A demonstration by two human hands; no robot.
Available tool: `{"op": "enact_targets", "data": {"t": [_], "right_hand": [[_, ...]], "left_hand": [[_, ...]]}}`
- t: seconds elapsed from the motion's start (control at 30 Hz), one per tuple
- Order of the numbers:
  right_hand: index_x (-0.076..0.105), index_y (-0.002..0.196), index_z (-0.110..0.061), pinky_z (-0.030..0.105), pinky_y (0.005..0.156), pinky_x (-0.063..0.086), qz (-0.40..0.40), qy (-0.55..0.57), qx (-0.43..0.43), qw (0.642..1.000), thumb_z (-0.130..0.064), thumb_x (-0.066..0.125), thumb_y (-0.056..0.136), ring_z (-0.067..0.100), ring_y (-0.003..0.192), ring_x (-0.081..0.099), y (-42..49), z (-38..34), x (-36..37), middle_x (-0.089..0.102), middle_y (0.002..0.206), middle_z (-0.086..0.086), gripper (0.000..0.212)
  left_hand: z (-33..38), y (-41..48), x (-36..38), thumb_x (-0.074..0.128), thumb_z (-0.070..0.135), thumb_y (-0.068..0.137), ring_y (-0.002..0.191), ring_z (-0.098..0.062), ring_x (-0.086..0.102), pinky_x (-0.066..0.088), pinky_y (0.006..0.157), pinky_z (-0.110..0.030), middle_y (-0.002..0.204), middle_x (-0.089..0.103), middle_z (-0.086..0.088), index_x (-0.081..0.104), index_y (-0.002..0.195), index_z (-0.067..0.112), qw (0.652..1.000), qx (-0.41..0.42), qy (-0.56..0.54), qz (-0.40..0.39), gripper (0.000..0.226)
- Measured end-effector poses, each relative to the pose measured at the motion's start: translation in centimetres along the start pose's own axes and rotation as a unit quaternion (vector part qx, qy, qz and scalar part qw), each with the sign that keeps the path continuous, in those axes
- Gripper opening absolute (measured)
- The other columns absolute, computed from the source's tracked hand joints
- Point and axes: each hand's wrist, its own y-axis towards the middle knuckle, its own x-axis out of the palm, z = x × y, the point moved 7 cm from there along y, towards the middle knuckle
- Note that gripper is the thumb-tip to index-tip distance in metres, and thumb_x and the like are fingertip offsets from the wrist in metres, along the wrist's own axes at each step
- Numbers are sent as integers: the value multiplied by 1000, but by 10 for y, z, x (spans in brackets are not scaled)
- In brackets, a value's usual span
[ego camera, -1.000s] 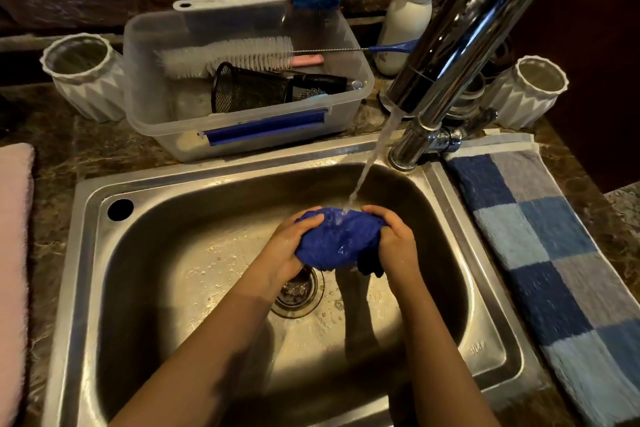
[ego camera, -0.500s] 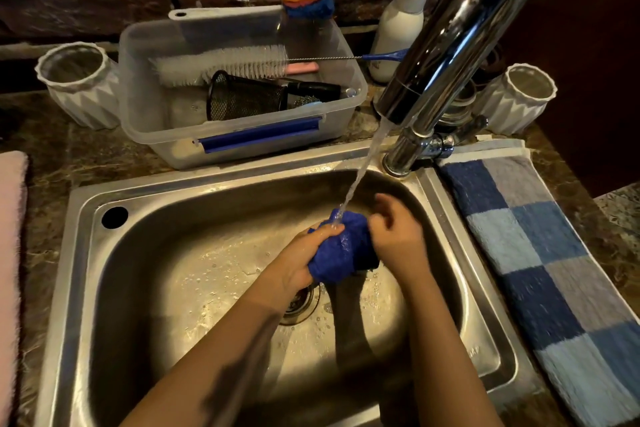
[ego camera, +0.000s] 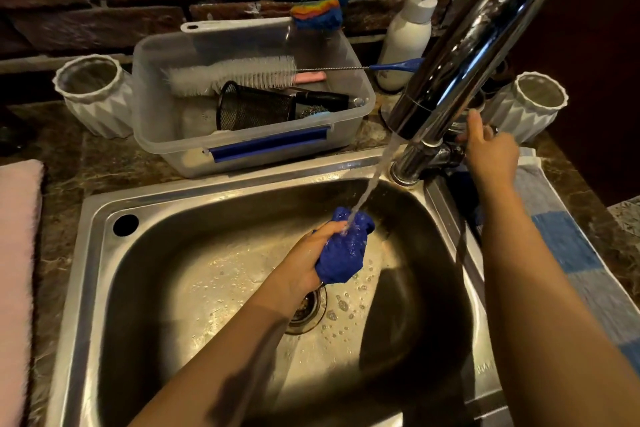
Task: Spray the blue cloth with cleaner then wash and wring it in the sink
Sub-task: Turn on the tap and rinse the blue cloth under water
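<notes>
Gripping what, the left hand (ego camera: 304,267)?

The blue cloth (ego camera: 343,253), bunched into a wad with the fingers curled round it. It is held low in the sink (ego camera: 194,253), just above the drain (ego camera: 308,308), and the water stream (ego camera: 374,177) lands on the cloth's top, right at the fingertips.

And the right hand (ego camera: 491,156)?

Up and to the right of the left one, outside the basin, at the base of the tap (ego camera: 467,52). The thumb sticks up. The fingers reach behind the chrome, so whether they close on anything cannot be told. Its forearm lies over a checked towel (ego camera: 568,243).

Which containers stand beyond the hands?

Past the sink's rim from the left hand sits a clear plastic tub (ego camera: 349,114). A white bottle brush (ego camera: 232,74) lies across it, its wire handle poking out over the right edge. A black mesh cup (ego camera: 252,109) lies on its side inside. A rainbow sponge (ego camera: 318,14) perches on the far corner.

Further out?

A white pump bottle (ego camera: 405,35) stands beyond the tub's right end. One white ribbed pot (ego camera: 530,104) is just beyond the right hand, and a second ribbed pot (ego camera: 93,97) is left of the tub. Their insides are too dim to read. A pink cloth (ego camera: 17,270) lies far left.
</notes>
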Motion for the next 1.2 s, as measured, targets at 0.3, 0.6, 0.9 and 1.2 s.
{"op": "enact_targets", "data": {"t": [0.3,0.6,0.9,1.2], "right_hand": [[48,61,-2,38,62,32,20,5,-57,998,-36,45,94,26,67,44,-1,-5,-4,47,71,22,48],[52,53,-20,48,61,48,31,48,-88,995,-43,44,91,32,61,55,2,4,-2,63,71,29,45],[63,72,-3,49,63,49,32,66,-111,991,-40,43,92,37,65,59,1,5,0,64,76,31,47],[55,58,-13,50,61,49,21,66,-112,991,-39,44,93,35,61,56,1,3,-1,63,75,34,45]], "left_hand": [[-1,-4,-1,61,15,86,84,-22,63,49,84,-34,93,67,-10,62,96,13,1000,-3,-2,12,11],[-1,-3,-3,66,19,82,89,-24,64,49,86,-36,99,67,-9,61,103,16,999,-3,24,30,22],[-2,-4,-6,68,20,81,92,-24,64,51,78,-34,105,66,-10,59,105,19,999,-8,29,41,25],[-1,-6,-1,67,19,82,91,-24,64,51,78,-34,103,66,-10,58,108,17,999,-11,29,43,28]]}}
